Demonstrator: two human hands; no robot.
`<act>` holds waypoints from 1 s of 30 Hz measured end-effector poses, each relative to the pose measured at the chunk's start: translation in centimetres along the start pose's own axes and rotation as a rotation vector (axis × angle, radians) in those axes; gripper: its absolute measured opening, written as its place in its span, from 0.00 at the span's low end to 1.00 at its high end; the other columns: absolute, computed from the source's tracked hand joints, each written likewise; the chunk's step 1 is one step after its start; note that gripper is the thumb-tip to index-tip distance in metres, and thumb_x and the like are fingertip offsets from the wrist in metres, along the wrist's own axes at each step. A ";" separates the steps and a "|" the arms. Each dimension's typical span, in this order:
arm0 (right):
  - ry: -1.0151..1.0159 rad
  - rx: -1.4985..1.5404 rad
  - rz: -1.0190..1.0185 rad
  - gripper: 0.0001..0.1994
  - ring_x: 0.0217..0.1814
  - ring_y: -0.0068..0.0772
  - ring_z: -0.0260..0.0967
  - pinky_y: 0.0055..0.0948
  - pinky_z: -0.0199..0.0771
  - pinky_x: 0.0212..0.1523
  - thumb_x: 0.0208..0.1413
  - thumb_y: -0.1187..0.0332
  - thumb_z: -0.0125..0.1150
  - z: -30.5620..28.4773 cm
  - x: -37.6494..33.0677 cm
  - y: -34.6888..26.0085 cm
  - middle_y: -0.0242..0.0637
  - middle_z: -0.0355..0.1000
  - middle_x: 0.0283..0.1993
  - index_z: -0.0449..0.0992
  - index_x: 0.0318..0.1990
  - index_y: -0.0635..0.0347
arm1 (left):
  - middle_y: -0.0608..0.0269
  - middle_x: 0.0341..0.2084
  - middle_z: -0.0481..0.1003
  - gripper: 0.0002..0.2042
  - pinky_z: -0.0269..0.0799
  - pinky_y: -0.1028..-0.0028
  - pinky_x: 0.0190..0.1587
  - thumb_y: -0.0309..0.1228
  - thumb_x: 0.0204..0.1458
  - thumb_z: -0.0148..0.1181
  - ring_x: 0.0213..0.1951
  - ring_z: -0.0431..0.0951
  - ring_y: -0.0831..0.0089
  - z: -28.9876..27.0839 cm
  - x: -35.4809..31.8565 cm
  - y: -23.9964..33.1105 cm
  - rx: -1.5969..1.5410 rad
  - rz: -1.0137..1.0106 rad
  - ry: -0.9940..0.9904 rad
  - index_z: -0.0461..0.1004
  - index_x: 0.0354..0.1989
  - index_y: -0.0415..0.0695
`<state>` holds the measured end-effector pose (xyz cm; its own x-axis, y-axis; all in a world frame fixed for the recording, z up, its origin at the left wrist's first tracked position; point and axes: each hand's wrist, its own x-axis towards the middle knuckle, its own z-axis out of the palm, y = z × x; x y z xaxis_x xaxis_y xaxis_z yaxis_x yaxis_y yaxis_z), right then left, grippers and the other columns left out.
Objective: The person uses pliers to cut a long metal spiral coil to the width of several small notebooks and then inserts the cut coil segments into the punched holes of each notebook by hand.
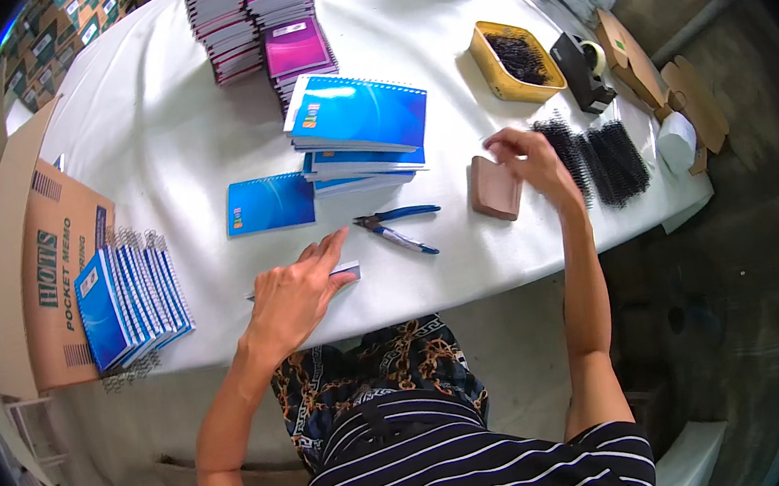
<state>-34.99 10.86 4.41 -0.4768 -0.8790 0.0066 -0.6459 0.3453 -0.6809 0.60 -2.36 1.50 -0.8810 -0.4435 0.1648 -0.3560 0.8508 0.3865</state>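
Near the table's front edge, my left hand (289, 299) is closed over a small notebook (347, 271), which it mostly hides; only a pale edge and a bit of the cover show. My right hand (535, 163) is over the far edge of a brown block (496, 188), fingers bent inward; whatever is between them cannot be made out. Right beside that hand lie bundles of black spiral binding coils (615, 162). Blue-handled pliers (399, 227) rest with their handles spread between my hands. Behind them are a single blue notebook (270, 204) and a stack of blue notebooks (359, 113).
Coil-bound blue notebooks (134, 298) lean against a cardboard box (55, 269) at the left. Purple notebooks (295, 46) are piled at the back. A yellow tub (517, 87) of black pieces, a black tape dispenser (583, 76) and cardboard pieces (631, 56) stand at the right.
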 end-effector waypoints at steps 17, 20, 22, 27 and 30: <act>-0.272 0.399 -0.315 0.09 0.33 0.27 0.72 0.29 0.73 0.35 0.48 0.75 0.70 12.4 -4.6 -8.9 0.34 0.73 0.32 0.80 0.37 0.62 | 0.53 0.48 0.78 0.26 0.79 0.57 0.37 0.46 0.58 0.54 0.44 0.81 0.54 -0.4 0.5 0.4 0.062 0.024 -0.039 0.64 0.64 0.54; -0.311 0.387 -0.317 0.08 0.32 0.28 0.72 0.30 0.73 0.35 0.48 0.75 0.70 12.4 -4.6 -8.7 0.35 0.73 0.32 0.79 0.36 0.62 | 0.52 0.47 0.78 0.26 0.79 0.57 0.39 0.46 0.58 0.55 0.45 0.81 0.53 0.1 0.5 0.0 0.065 0.021 -0.022 0.65 0.64 0.54; -0.324 0.406 -0.307 0.06 0.32 0.29 0.72 0.31 0.73 0.35 0.50 0.74 0.68 12.3 -4.7 -8.9 0.35 0.74 0.32 0.79 0.35 0.64 | 0.52 0.47 0.78 0.26 0.78 0.57 0.40 0.45 0.58 0.55 0.46 0.80 0.54 -0.2 0.6 0.1 0.067 -0.013 -0.067 0.65 0.64 0.54; -0.359 0.130 -0.350 0.07 0.36 0.39 0.72 0.39 0.73 0.37 0.57 0.71 0.62 11.2 -5.2 -10.0 0.38 0.71 0.35 0.74 0.38 0.64 | 0.55 0.50 0.77 0.26 0.78 0.57 0.42 0.43 0.56 0.58 0.49 0.79 0.55 -0.1 0.6 0.0 0.114 0.031 0.004 0.65 0.64 0.53; -0.234 -0.009 -0.505 0.08 0.39 0.44 0.72 0.43 0.72 0.39 0.58 0.70 0.60 11.3 -5.5 -9.8 0.40 0.70 0.37 0.71 0.42 0.62 | 0.58 0.51 0.76 0.28 0.78 0.58 0.42 0.41 0.54 0.61 0.48 0.79 0.56 -0.3 0.7 0.6 0.140 0.044 0.067 0.65 0.64 0.54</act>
<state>-19.29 8.55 2.75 0.0381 -0.9853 0.1668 -0.7655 -0.1360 -0.6289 -0.14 -2.26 2.12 -0.8757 -0.4185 0.2407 -0.3613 0.8988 0.2483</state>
